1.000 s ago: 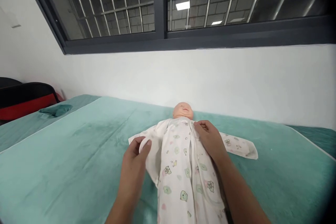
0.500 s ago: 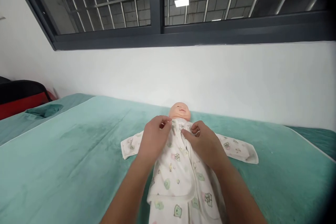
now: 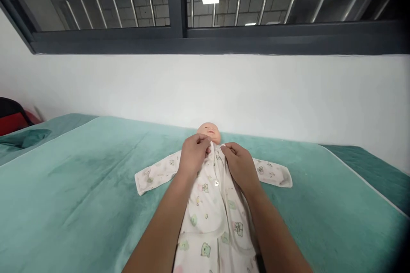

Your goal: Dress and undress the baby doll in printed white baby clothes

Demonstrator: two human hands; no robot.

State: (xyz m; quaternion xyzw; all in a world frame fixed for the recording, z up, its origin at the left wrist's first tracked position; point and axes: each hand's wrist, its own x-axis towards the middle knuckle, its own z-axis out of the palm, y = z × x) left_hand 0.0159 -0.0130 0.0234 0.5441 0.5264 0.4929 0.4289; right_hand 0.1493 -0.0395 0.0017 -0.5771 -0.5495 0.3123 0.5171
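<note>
A baby doll lies on its back on a teal blanket, dressed in a white romper printed with small animals. Both sleeves are spread out to the sides. My left hand pinches the left edge of the romper's collar just below the doll's chin. My right hand pinches the right edge of the collar. The two hands almost meet at the neckline. A snap button shows on the front below them.
A white wall rises behind the bed, under a dark-framed window with bars. A folded teal cloth and a red and black object sit at the far left. A darker teal strip edges the blanket at right.
My left hand has let go of the left sleeve and moved up to the collar. My right hand has shifted up to the neckline too. The front flaps are drawn together.
</note>
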